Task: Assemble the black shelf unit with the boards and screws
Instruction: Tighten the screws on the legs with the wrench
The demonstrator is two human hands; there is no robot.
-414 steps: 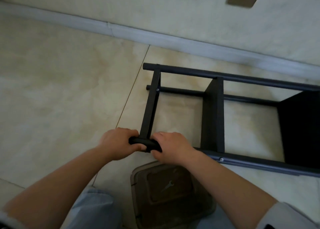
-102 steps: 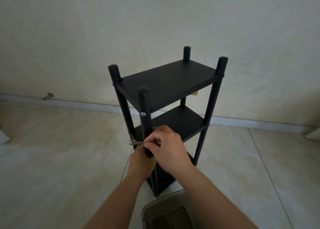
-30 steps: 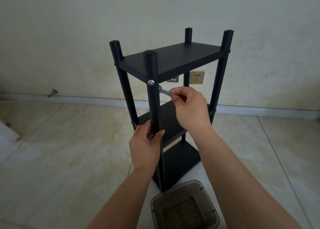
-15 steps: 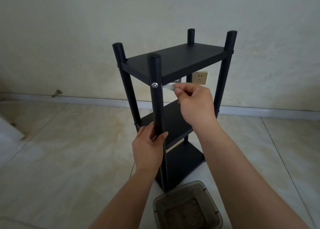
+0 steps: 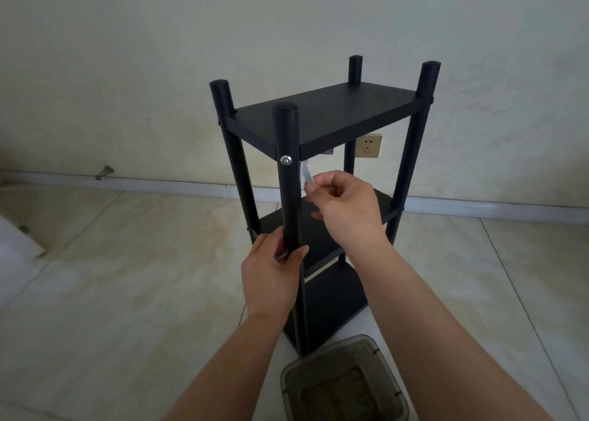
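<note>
The black shelf unit (image 5: 325,114) stands upright on the tiled floor, with three boards between four round posts. A silver screw head (image 5: 286,160) shows on the near front post (image 5: 288,191), level with the top board. My left hand (image 5: 274,271) grips that post lower down. My right hand (image 5: 345,205) pinches a small flat silver wrench (image 5: 306,173), whose blurred head points up toward the underside of the top board, just right of the post.
A smoky clear plastic container (image 5: 342,385) sits on the floor at the shelf's foot. A wall socket (image 5: 368,145) and white skirting board (image 5: 159,185) lie behind. A door stop (image 5: 104,171) juts from the wall at left; a white panel edge (image 5: 16,242) lies far left.
The wrench has swung from nearly level beside the screw to pointing upward, and my right hand has dropped a little. My left hand keeps its grip on the post.
</note>
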